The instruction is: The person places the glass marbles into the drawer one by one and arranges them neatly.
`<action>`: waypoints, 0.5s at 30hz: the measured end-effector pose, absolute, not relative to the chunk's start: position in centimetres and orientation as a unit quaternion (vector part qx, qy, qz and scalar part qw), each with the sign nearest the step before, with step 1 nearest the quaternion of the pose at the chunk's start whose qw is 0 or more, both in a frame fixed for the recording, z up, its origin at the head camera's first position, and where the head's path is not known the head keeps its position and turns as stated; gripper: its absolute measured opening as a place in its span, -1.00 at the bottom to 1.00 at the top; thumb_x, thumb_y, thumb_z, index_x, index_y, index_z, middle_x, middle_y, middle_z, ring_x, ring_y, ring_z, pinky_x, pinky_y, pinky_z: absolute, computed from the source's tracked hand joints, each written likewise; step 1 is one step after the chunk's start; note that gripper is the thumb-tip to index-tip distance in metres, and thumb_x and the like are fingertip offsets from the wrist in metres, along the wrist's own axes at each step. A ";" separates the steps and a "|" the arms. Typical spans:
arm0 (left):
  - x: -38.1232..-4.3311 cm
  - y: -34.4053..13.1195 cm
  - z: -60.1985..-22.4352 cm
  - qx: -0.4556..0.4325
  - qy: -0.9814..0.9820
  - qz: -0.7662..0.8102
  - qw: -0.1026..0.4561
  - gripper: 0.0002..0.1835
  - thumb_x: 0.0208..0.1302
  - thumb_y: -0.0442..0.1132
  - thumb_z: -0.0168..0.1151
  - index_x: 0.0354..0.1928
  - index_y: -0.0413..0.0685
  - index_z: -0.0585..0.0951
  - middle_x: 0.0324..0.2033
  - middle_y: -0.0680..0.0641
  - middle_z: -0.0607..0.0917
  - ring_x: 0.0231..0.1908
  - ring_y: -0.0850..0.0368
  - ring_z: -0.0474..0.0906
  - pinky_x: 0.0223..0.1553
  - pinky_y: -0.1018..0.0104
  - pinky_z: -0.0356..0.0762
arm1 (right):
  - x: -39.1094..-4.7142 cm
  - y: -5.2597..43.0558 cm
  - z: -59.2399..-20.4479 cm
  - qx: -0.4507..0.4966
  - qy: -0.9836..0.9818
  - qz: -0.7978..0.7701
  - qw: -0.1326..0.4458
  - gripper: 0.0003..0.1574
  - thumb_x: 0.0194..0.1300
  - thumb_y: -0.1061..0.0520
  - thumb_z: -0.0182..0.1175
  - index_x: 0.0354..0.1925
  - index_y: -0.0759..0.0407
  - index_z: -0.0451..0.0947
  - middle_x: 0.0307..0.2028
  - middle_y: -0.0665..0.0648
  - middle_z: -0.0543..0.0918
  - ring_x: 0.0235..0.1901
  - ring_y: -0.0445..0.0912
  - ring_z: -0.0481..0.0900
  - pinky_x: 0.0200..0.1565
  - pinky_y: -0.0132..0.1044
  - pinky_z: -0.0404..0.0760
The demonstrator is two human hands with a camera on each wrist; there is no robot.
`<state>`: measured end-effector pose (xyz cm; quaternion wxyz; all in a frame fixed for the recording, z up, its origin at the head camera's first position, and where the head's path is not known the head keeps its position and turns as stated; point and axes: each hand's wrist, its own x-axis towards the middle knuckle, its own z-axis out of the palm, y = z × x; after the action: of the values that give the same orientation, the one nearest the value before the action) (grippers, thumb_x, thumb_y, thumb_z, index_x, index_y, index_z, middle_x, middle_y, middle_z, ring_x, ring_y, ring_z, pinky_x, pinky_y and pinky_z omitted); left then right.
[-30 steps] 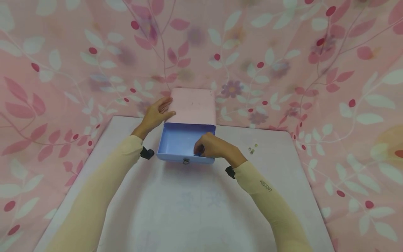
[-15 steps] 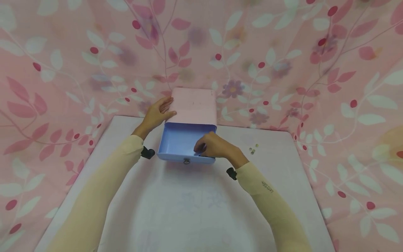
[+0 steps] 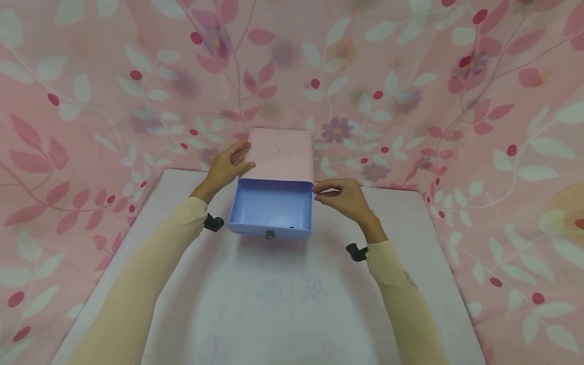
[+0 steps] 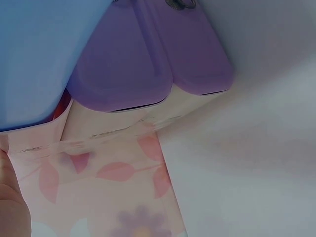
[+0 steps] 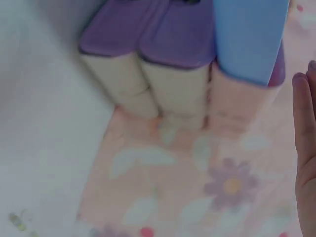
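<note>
A small drawer cabinet with a pale pink top (image 3: 279, 154) stands at the back of the table. Its top blue drawer (image 3: 255, 205) is pulled out, and a small dark thing (image 3: 291, 227) lies by the front wall inside. Below it, two purple drawers (image 4: 126, 64) are closed. My left hand (image 3: 224, 167) rests against the cabinet's left side, thumb on the top edge. Near the cabinet's right front corner is my right hand (image 3: 342, 195), fingers extended and holding nothing visible; whether the fingertips touch the cabinet I cannot tell.
A few small greenish pieces (image 5: 19, 221) lie on the white table (image 3: 274, 314) to the right, mostly hidden by my right arm in the head view. Pink floral cloth (image 3: 388, 91) hangs behind and at both sides.
My right hand has come out of the blue drawer and moved right and back, beside the cabinet. The dark thing in the drawer now shows. My left hand has stayed in place.
</note>
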<state>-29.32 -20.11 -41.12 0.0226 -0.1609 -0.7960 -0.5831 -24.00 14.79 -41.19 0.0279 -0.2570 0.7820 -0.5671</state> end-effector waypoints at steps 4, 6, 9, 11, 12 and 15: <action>-29.3 -20.0 -41.1 -0.155 -0.802 -0.576 0.020 -0.21 0.24 -0.36 0.33 0.44 -0.34 0.18 0.40 -0.26 0.27 0.40 -0.11 0.18 0.36 0.06 0.21 | -24.2 17.5 -42.1 -0.211 0.793 -0.570 -0.045 -0.73 0.13 0.41 0.36 -0.14 0.48 0.65 -0.14 0.40 0.68 -0.14 0.22 0.69 -0.10 -0.30 0.68; -29.3 -20.0 -41.1 -0.153 -0.802 -0.577 0.019 -0.21 0.23 -0.36 0.34 0.44 -0.32 0.18 0.41 -0.24 0.27 0.40 -0.09 0.18 0.36 0.06 0.21 | -25.0 19.1 -44.0 -0.174 0.807 -0.559 -0.077 -0.73 0.14 0.37 0.38 -0.14 0.43 0.67 -0.17 0.36 0.70 -0.17 0.15 0.71 -0.13 -0.37 0.68; -29.4 -20.1 -41.1 -0.151 -0.802 -0.578 0.017 -0.20 0.23 -0.35 0.35 0.44 -0.31 0.19 0.41 -0.22 0.28 0.40 -0.07 0.18 0.36 0.06 0.21 | -26.4 21.3 -47.4 -0.121 0.831 -0.531 -0.112 -0.73 0.15 0.33 0.37 -0.13 0.38 0.68 -0.20 0.30 0.72 -0.20 0.08 0.73 -0.16 -0.39 0.68; -29.4 -20.1 -41.1 -0.149 -0.803 -0.577 0.016 -0.20 0.23 -0.35 0.35 0.44 -0.31 0.19 0.41 -0.22 0.27 0.40 -0.06 0.18 0.36 0.07 0.21 | -27.0 22.4 -49.5 -0.082 0.855 -0.496 -0.129 -0.74 0.15 0.30 0.38 -0.13 0.33 0.70 -0.21 0.26 0.74 -0.22 0.05 0.74 -0.18 -0.34 0.70; -29.4 -20.1 -41.1 -0.150 -0.803 -0.577 0.016 -0.20 0.23 -0.35 0.35 0.44 -0.30 0.19 0.41 -0.22 0.27 0.40 -0.06 0.18 0.36 0.06 0.21 | -27.2 22.9 -50.4 -0.065 0.863 -0.482 -0.135 -0.74 0.15 0.30 0.38 -0.14 0.33 0.70 -0.21 0.26 0.74 -0.22 0.07 0.74 -0.18 -0.28 0.71; -29.5 -20.0 -41.2 -0.151 -0.803 -0.576 0.016 -0.20 0.23 -0.34 0.35 0.44 -0.30 0.19 0.41 -0.21 0.27 0.40 -0.06 0.18 0.36 0.07 0.22 | -27.3 24.0 -52.6 -0.019 0.884 -0.445 -0.140 -0.73 0.16 0.28 0.37 -0.13 0.35 0.69 -0.20 0.28 0.73 -0.19 0.12 0.73 -0.13 -0.11 0.71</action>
<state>-29.48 -20.04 -41.19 0.0160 -0.1509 -0.8033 -0.5759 -27.29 24.01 -52.55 -0.1399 -0.0188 0.8845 -0.4447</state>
